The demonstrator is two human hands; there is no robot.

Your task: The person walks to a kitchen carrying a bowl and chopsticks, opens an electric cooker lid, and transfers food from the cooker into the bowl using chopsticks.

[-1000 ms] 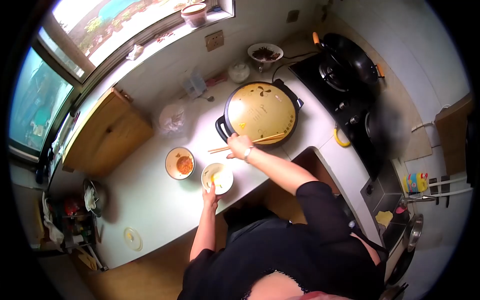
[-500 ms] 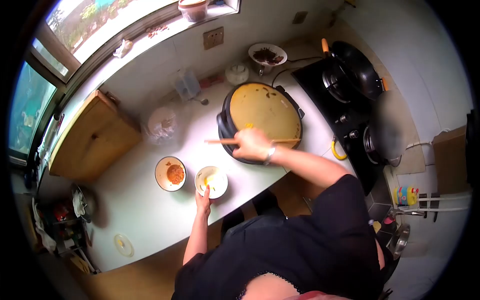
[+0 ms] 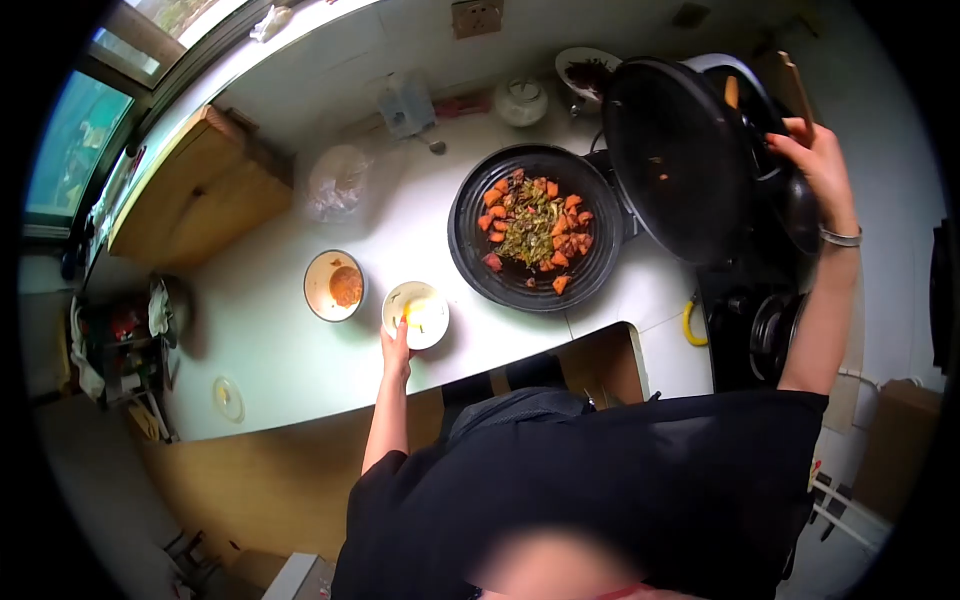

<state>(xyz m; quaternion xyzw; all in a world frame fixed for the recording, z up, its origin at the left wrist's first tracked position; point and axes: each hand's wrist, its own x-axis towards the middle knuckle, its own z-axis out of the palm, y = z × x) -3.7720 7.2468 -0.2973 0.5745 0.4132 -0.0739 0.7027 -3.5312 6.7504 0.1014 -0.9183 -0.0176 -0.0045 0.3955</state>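
My left hand (image 3: 396,350) grips the near rim of a small white bowl (image 3: 430,335), thumb over the edge; some yellow liquid, perhaps egg, lies in it. Far right, my right hand (image 3: 820,175) holds wooden chopsticks (image 3: 797,90) pointing up. Its fingers are beside the raised black lid (image 3: 680,165) of a round electric griddle; whether they touch it I cannot tell. In the griddle's open black pan (image 3: 470,255) lie orange chunks (image 3: 562,285) around chopped greens (image 3: 525,235).
Left of my bowl stands another bowl (image 3: 318,300) with reddish-brown paste. A plastic bag (image 3: 335,185), a glass jar (image 3: 521,102) and a plate of dark food (image 3: 588,72) are at the back. The stove (image 3: 735,310) is right; a wooden box (image 3: 185,195) stands left.
The griddle was closed, its tan top showing; now its lid stands raised to the right and the food shows. My right hand moved right with the chopsticks. My left hand keeps the bowl.
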